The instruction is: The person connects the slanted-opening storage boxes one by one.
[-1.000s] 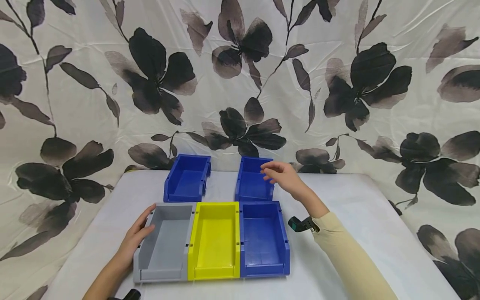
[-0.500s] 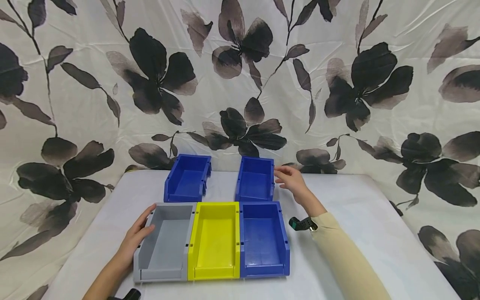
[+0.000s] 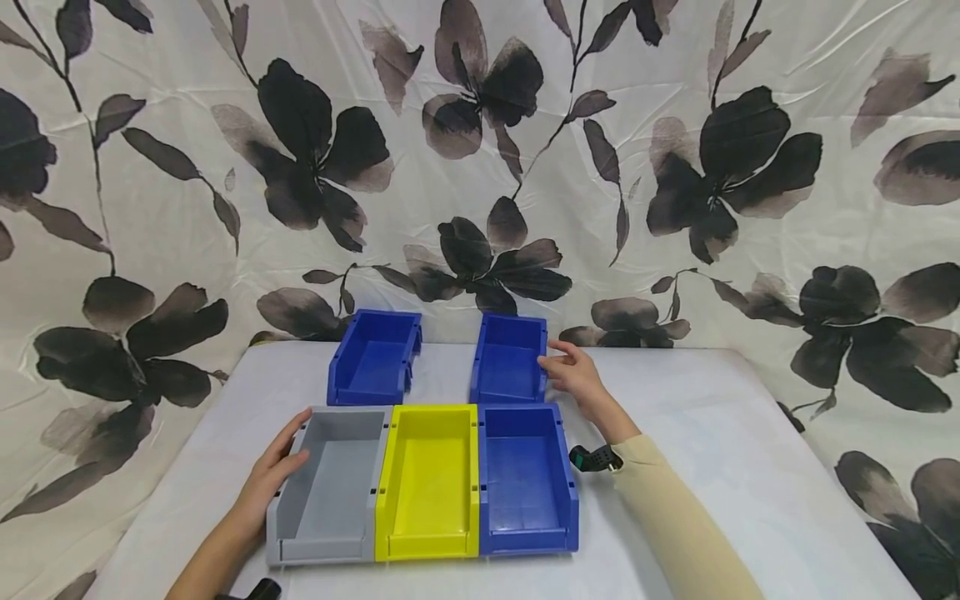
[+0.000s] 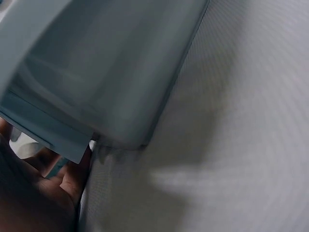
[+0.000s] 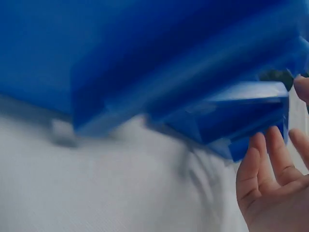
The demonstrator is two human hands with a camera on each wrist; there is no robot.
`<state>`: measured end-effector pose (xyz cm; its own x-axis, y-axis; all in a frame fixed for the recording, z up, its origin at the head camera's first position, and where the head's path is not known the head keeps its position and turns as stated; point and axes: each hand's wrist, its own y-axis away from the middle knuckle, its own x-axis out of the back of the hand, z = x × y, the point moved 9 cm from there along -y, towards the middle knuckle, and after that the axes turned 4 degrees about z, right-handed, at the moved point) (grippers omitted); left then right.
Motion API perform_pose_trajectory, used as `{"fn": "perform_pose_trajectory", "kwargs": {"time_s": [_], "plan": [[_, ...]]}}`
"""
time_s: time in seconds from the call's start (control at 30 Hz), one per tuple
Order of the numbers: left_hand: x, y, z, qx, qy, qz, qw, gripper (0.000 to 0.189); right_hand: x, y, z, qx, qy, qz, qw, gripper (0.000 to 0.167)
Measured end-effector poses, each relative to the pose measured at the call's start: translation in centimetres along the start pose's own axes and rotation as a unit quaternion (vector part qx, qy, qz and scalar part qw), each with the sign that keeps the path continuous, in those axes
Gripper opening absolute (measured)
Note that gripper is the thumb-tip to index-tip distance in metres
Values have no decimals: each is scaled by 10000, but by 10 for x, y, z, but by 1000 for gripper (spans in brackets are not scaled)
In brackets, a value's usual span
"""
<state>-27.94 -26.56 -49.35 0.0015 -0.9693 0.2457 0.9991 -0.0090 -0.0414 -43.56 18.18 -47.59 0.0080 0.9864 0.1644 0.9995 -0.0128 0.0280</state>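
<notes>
A grey plastic storage bin (image 3: 341, 483) stands at the left of a front row, beside a yellow bin (image 3: 431, 483) and a blue bin (image 3: 528, 483). My left hand (image 3: 262, 479) grips the grey bin's left wall, thumb over the rim; the left wrist view shows bent fingers (image 4: 73, 179) at its lip. Behind the row stands another blue bin (image 3: 508, 362). Beside its right wall is my right hand (image 3: 583, 382), thumb overlapping the rim. In the right wrist view its fingers (image 5: 277, 152) are loosely extended and spread, close to blue plastic.
Another blue bin (image 3: 373, 358) stands at the back left, with a gap between it and the back right one. White cloth covers the table (image 3: 712, 467). A floral curtain (image 3: 600, 208) hangs behind the table's far edge.
My right hand has moved from over the back right blue bin to outside its right wall, then slightly back toward the rim. My left hand and the bins look unmoved.
</notes>
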Motion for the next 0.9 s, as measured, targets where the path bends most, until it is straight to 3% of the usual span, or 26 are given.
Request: {"fn": "perform_pose_trajectory", "kwargs": {"time_s": [0.2,0.33,0.43,0.67,0.9], "plan": [[1,-1,-2,8,-29,6,10000,62,-8,-1,3,158,102,35,9998,71],[1,-1,-2,-1,-49,15,10000,63,-9,-1,-1,328,102,195,9992,68],[1,-1,-1,-31,-69,18,10000,62,-4,0,-5,468,109,537,9974,63],[0,0,-1,-40,12,-26,10000,62,26,2,-3,579,-131,1681,9840,51],[1,-1,-2,-24,0,-15,10000,62,62,8,-10,377,-456,2080,9763,50]]}}
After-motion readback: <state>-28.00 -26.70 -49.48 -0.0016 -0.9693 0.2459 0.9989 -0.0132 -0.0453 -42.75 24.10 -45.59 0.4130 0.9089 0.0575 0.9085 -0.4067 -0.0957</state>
